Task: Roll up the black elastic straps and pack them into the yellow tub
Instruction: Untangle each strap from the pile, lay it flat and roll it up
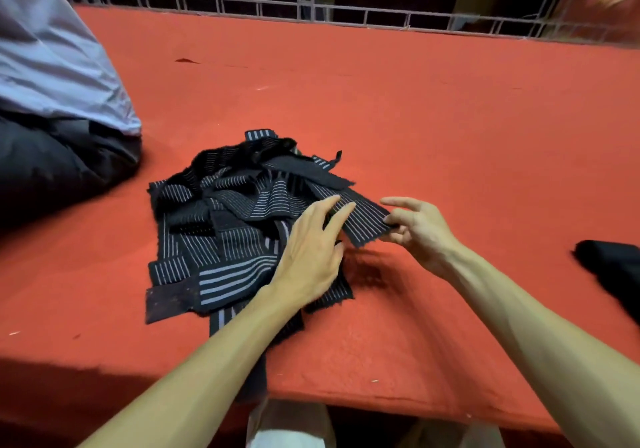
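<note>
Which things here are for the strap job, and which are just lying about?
For the job: pile of black straps; one strap, pinched by the right hand; left hand, resting on it. No yellow tub in view.
Lying about: black cloth at right edge; lilac and dark fabric at left; railing behind.

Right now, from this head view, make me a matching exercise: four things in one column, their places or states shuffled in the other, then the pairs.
1 left hand
2 right hand
3 strap pile
4 lilac cloth

A at the far left of the view
B pinches the end of a striped strap
C middle of the red table
D rests with straight fingers on the straps

Pairs: 1-D, 2-B, 3-C, 4-A
</note>
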`<state>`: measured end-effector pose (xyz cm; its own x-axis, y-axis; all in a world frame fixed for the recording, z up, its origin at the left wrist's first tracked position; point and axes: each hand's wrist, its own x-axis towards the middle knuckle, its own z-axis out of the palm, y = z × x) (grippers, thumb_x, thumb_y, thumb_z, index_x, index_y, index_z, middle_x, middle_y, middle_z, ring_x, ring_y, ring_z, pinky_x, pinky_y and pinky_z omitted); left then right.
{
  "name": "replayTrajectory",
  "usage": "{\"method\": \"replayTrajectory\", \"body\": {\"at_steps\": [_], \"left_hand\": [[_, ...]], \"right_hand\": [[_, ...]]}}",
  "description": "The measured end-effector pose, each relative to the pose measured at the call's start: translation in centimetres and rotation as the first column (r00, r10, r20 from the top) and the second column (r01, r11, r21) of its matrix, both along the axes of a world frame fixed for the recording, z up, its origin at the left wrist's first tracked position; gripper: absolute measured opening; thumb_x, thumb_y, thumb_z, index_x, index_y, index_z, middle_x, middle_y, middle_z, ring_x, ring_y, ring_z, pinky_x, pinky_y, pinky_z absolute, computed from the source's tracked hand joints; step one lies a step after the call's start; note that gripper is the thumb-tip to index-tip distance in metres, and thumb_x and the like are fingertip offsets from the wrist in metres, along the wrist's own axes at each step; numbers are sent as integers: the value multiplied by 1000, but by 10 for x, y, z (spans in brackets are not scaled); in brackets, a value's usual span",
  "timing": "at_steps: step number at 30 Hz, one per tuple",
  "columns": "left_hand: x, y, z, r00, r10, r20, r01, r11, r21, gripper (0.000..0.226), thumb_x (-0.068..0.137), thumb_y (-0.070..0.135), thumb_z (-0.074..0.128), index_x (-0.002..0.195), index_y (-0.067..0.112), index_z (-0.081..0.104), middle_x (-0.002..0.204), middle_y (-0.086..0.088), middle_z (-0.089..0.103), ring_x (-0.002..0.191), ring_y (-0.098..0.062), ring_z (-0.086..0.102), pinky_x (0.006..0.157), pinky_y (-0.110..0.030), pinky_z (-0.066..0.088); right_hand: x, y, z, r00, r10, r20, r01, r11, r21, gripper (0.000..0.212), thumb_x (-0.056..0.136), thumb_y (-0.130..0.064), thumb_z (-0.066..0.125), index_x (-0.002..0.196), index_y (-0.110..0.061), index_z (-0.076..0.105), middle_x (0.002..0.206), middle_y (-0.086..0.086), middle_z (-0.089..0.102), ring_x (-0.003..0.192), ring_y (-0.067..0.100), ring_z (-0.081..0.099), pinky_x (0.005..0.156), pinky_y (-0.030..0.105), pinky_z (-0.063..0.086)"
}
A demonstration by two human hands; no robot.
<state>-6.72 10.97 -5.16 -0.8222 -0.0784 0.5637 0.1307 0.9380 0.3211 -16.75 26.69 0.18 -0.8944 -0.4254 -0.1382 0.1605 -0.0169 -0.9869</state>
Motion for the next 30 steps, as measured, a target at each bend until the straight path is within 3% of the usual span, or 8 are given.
{"method": "replayTrajectory", "body": {"at_steps": [4, 8, 12, 16, 21, 24, 26, 30], "left_hand": [[-12, 17, 0, 990, -128, 57, 134, 985, -108, 43, 89, 27, 48, 129, 15, 57, 126, -1, 59, 118, -22, 54, 103, -39, 38], [-28, 40, 8, 992, -130, 2, 129, 981, -144, 49, 74, 8, 56, 122, 12, 61, 118, -2, 62, 109, -22, 57, 94, -37, 43], [-38, 65, 10, 982, -185, -41, 176, 970, -168, 34, 78, 15, 41, 98, 14, 70, 87, -1, 68, 78, -26, 64, 69, -36, 44], [-36, 86, -16, 937, -344, 60, 350, 926, -142, 31, 82, 19, 43, 100, 12, 67, 87, -3, 67, 80, -26, 64, 62, -36, 54], [-32, 67, -25, 814, -404, 417, 417, 907, 64, 36, 92, 39, 61, 124, 22, 61, 113, 4, 65, 108, -15, 56, 94, -36, 46], [-30, 49, -8, 736, -449, 507, 376, 893, 246, 46, 88, 54, 59, 124, 25, 63, 120, 12, 66, 110, -1, 57, 99, -27, 44], [-32, 38, 6, 811, -400, 427, 306, 912, 272, 36, 94, 50, 53, 114, 25, 68, 112, 13, 69, 102, 1, 60, 95, -27, 46], [-57, -7, 14, 988, -106, 114, 106, 994, 9, 22, 94, 16, 54, 109, 14, 69, 111, 0, 69, 107, -19, 59, 99, -31, 38]], "right_hand": [[-2, 43, 4, 1000, 5, -10, -6, 999, -46, 34, 79, 12, 47, 109, 3, 61, 80, 16, 60, 71, 26, 55, 65, 37, 50], [-2, 85, 6, 992, 118, 45, -117, 993, -26, 53, 63, 0, 52, 116, -2, 58, 79, 16, 55, 67, 23, 52, 59, 31, 51], [-3, 112, 4, 981, 160, 105, -161, 987, 1, 42, 78, 11, 43, 115, -3, 58, 82, 17, 55, 56, 16, 54, 48, 24, 50], [-15, 123, -14, 992, 114, 50, -124, 948, 292, 31, 86, 7, 42, 100, -11, 63, 78, 5, 55, 59, 12, 50, 50, 24, 42], [-28, 106, -33, 972, 211, -102, -92, 745, 661, 13, 89, -7, 53, 94, -10, 64, 76, 5, 60, 58, 11, 49, 49, 20, 40], [-40, 80, -39, 935, 308, -177, -35, 575, 818, 15, 86, -18, 59, 90, -10, 71, 93, 13, 71, 82, 23, 63, 70, 31, 48], [-46, 62, -37, 900, 369, -232, 51, 439, 897, 16, 84, -22, 59, 88, -13, 72, 96, 12, 72, 93, 26, 65, 75, 30, 47], [-59, 13, -35, 845, 453, -283, 81, 415, 906, 11, 81, -22, 58, 76, -19, 68, 95, 12, 72, 97, 28, 66, 80, 31, 51]]}}
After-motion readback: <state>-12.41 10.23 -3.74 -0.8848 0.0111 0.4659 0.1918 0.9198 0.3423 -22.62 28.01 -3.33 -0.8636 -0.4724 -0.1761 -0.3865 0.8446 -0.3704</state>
